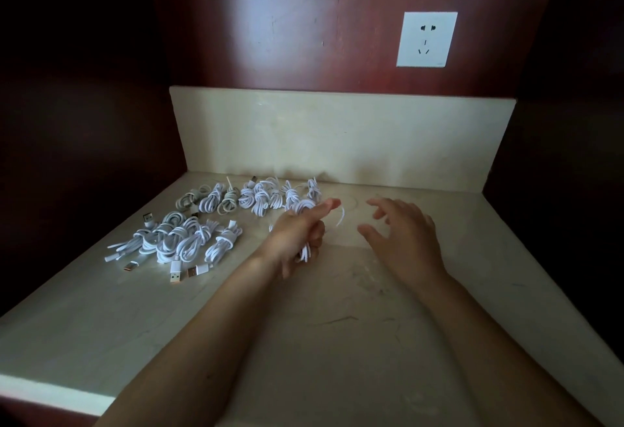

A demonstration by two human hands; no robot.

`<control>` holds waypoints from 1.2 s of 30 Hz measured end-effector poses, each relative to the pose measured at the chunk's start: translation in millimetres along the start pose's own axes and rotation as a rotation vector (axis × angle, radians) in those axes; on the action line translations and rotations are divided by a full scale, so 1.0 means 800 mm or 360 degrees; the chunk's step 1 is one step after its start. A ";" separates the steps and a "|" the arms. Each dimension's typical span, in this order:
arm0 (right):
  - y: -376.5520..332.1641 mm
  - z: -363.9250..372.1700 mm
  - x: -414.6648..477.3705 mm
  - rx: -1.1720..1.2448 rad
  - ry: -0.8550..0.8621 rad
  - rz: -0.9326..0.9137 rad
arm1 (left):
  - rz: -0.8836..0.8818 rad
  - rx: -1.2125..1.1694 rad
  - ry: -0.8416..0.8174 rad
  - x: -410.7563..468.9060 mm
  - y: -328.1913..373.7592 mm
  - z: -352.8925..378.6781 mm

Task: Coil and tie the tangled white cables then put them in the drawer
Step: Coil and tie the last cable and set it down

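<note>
Left grip [297, 236] curled round a white cable coil [303, 207] over the tabletop [337, 342]; right grip [401, 234] spread, holding nothing. Bare room right and front, wall [337, 129] behind. Tied white bundles [189, 241] rowed back-left.

Coiled white cable [304, 206], gripped in left hand [297, 236]; tied bundles [189, 241], in two rows

White cables [189, 241] are showing bright against a cream table [337, 342] that is wearing faint grey veining and dark scuffs. Their plugs [175, 276] are glinting silver and coppery orange. Another white cable [305, 206] is standing out in the left hand [297, 234]. Behind, a plain cream upstand [337, 136] is meeting a glossy dark red-brown wall panel [304, 21], where a white socket plate [427, 40] is displaying black slots.
</note>
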State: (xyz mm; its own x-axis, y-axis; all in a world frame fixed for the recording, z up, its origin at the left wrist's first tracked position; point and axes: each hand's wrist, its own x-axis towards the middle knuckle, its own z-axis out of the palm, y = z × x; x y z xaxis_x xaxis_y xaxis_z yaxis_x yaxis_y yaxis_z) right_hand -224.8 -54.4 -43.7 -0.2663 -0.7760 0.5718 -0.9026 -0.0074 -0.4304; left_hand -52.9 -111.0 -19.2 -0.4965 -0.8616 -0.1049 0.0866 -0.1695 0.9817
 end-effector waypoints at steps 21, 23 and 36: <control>-0.020 -0.001 0.001 0.0523 -0.0082 -0.0431 | 0.0057 0.0693 -0.0167 0.000 -0.009 0.003; -0.021 0.000 -0.002 0.0656 -0.0210 -0.0335 | 0.0070 0.0762 -0.0254 0.000 -0.010 0.005; -0.035 -0.004 -0.002 0.1208 -0.0506 -0.0057 | 0.0296 0.0896 -0.0390 -0.011 -0.009 0.013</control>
State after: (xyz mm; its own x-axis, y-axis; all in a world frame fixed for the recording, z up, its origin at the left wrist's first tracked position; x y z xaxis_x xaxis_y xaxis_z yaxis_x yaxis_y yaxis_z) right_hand -200.2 -51.4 -30.4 -0.0305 -0.9079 0.4182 -0.4041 -0.3714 -0.8359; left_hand -58.0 -96.9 -23.8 -0.7058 -0.7067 0.0488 -0.2437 0.3069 0.9200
